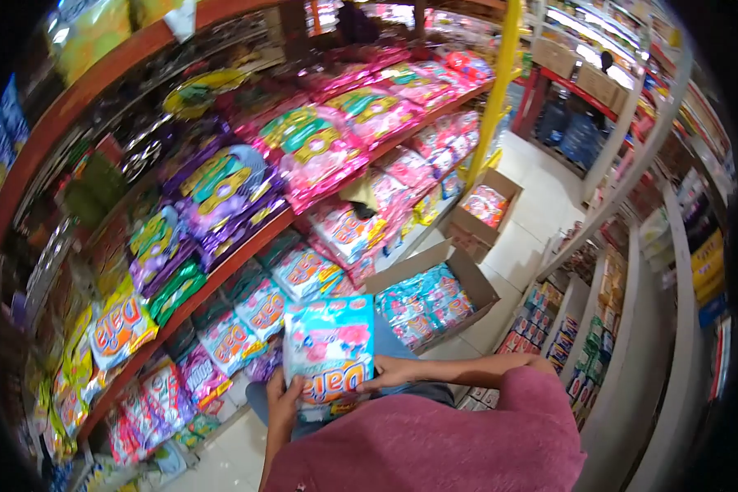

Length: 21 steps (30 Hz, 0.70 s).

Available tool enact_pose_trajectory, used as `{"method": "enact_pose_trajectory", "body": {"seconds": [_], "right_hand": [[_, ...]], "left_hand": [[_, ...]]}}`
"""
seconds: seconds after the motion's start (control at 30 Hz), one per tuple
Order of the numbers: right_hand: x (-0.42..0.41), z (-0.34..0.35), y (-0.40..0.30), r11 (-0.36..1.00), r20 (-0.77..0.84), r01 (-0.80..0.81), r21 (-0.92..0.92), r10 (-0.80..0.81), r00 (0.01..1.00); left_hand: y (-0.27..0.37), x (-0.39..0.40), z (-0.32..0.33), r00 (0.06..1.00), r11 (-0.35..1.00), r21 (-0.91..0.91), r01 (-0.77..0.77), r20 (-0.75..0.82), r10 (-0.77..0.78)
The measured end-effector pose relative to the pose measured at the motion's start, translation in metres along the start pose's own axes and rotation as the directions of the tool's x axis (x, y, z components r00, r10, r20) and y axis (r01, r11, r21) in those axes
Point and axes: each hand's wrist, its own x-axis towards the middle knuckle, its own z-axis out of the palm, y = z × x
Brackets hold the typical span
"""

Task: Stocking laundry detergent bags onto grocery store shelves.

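A turquoise and white Daia detergent packet (330, 344) is held between my two hands, just in front of my body. My left hand (283, 393) grips its left edge near the lower corner, with the thumb on the front. On the opposite edge, my right hand (388, 373) holds the lower right side. The printing on the packet appears upside down from here. Beyond it, an open cardboard box (492, 299) on the floor contains several turquoise detergent packets (427, 301). Part of the packet's lower end is hidden by my shirt.
To the left, a red-edged shelf (246, 246) carries purple bags (227, 190) and pink bags (310, 147). More Daia packets (227, 347) line the lower shelf. A second cardboard box (476, 230) stands farther along the tiled floor (507, 264). A yellow post (495, 92) rises beside it. Shelves (627, 320) run along my right.
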Motion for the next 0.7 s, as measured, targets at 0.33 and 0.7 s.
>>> {"method": "enact_pose_trajectory", "body": {"seconds": [0.33,0.7], "right_hand": [[0.016,0.028,-0.005,0.73,-0.419,0.338,0.594,-0.078,0.905],[0.008,0.008,0.002,0.924,-0.352,0.38,0.035,-0.345,0.87]], "left_hand": [[-0.007,0.015,0.016,0.99,0.974,-0.2,0.105,-0.076,-0.122],[-0.031,-0.002,0.014,0.951,0.979,-0.163,0.124,-0.262,-0.165]]}}
